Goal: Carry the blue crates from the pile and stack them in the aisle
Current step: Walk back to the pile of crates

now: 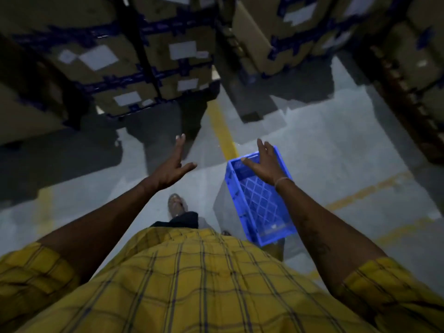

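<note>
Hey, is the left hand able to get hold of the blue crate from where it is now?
Probably yes, with a reach across. The left hand is open over bare floor, apart from the blue crate; nothing lies between them. The right hand is already above its far rim.

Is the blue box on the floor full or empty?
Empty. The blue crate sits open side up, and its bare lattice bottom shows through with nothing inside.
</note>
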{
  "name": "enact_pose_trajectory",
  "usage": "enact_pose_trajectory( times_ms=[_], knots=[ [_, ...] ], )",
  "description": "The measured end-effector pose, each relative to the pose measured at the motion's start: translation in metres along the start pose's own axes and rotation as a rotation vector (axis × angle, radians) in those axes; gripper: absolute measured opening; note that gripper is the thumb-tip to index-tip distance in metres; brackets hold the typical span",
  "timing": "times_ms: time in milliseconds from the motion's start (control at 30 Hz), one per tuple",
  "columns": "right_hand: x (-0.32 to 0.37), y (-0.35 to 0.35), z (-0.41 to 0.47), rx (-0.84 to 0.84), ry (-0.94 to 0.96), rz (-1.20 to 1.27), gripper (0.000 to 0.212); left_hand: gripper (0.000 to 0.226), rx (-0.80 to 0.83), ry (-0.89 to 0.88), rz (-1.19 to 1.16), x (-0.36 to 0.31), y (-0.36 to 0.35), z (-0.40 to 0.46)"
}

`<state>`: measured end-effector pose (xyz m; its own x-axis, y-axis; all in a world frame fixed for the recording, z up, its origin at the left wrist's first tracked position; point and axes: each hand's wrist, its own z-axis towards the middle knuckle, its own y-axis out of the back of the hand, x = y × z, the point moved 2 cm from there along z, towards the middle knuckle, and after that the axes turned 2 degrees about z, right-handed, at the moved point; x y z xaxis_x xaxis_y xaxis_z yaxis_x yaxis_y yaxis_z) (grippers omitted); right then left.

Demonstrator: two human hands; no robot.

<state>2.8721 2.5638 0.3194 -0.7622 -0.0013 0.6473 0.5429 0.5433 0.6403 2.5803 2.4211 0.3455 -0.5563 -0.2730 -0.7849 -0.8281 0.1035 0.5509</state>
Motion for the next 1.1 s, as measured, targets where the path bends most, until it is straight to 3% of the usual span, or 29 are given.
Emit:
enact_pose_trajectory(
  times_ms=[367,1100],
  knots=[
    [0.161,-0.111,0.022,0.24,0.299,-0.192,0.098,0.092,-0.381,0.254,-0.162,0.096,0.076,-0.146],
    [0.531,-0.529,-0.054,0.707,0.783,-0.399,0.098,0.096,-0.973,0.631,-0.368,0.358,0.248,-0.484]
  ],
)
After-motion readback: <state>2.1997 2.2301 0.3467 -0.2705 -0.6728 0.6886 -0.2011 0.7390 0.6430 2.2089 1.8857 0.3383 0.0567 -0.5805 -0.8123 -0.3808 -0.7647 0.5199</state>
